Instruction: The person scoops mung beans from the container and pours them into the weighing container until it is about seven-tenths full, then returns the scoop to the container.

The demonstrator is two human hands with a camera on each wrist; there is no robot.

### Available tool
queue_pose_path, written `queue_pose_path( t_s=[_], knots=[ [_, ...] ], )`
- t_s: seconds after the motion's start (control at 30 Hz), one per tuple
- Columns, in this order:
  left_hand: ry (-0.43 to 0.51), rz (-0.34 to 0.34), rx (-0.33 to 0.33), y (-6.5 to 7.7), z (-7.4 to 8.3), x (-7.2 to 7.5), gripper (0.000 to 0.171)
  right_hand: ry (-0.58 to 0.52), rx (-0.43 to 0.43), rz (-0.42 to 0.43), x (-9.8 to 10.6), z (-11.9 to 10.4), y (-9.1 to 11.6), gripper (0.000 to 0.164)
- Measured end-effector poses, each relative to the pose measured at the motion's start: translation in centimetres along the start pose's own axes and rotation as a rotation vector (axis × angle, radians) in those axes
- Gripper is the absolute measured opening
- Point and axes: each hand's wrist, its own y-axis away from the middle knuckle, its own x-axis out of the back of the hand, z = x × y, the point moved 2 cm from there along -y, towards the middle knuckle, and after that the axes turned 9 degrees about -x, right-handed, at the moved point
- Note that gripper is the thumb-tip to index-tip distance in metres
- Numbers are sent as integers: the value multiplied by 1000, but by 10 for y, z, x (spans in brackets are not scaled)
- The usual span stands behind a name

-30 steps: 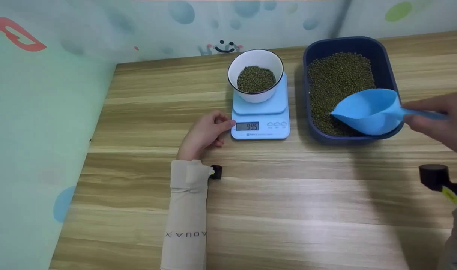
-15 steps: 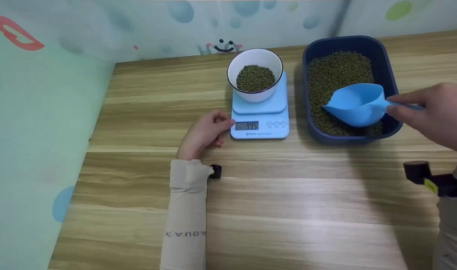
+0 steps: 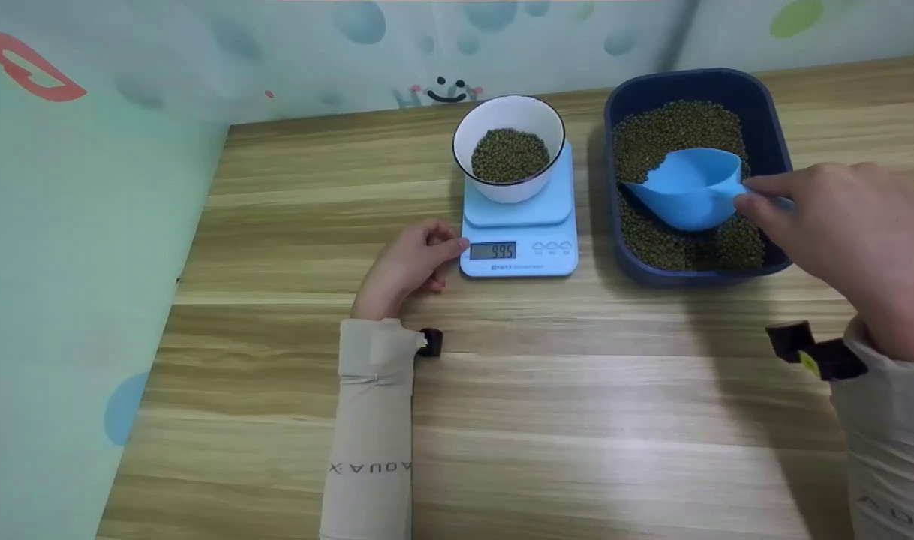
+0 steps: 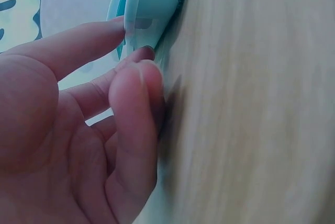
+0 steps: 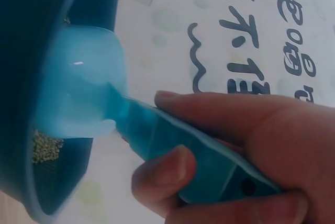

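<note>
My right hand grips the handle of a blue scoop, thumb and fingers around it. The scoop's lip sits among small green mung beans in a dark blue tub. In the right wrist view the scoop's rounded back shows inside the tub. My left hand rests at the left edge of a light blue kitchen scale, its thumb touching that edge and its other fingers loosely bent. On the scale stands a white bowl with a dark rim, partly filled with mung beans.
The scale's display shows digits reading 995. Behind the wooden table runs a patterned wall covering, and a pale green wall borders it on the left. The tub stands right of the scale, a narrow gap between them.
My right hand has moved the scoop left and away from me, from the tub's near right corner to over its middle, its lip now in the beans. My left hand stays in place.
</note>
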Motion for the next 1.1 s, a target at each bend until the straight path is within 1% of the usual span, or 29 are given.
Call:
queue_pose_path(
  t_s=[0.07, 0.27, 0.53, 0.7, 0.87, 1.1],
  knots=[
    [-6, -2, 0, 0, 0, 0, 24, -3, -6, 0, 1, -4, 0, 48],
    [-14, -11, 6, -1, -1, 0, 24, -22, 2, 34, -1, -11, -1, 41],
    [-3, -6, 9, -1, -2, 0, 25, -52, -17, 29, -4, -17, -7, 42],
    [-12, -1, 5, -1, -1, 0, 25, -57, 0, 60, -5, -18, -9, 39],
    [-6, 4, 9, -2, -1, 0, 28, -94, 13, 89, -8, -16, -11, 39],
    [6, 6, 17, -1, -1, 0, 28, -114, 21, 157, -17, -16, -18, 38]
  ],
)
